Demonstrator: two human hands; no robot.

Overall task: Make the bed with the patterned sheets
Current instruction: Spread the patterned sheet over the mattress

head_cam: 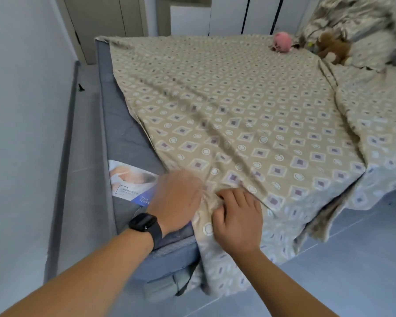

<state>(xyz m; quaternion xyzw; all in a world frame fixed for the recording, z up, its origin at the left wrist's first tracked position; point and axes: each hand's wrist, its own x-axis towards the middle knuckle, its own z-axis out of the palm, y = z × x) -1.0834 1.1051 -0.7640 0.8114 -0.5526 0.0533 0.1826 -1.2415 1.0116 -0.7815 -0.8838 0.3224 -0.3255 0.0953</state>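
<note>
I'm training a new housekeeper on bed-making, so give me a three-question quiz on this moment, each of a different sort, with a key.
1. True or false: the patterned sheet already covers the whole grey mattress.
2. Where do the left hand and right hand work? A) near corner B) far corner C) by the plush toys
3. Fill in: the pink plush toy lies at the ___ end of the bed.

Key:
1. False; a grey strip shows along the wall side.
2. A; both hands are at the bunched sheet there.
3. far
</note>
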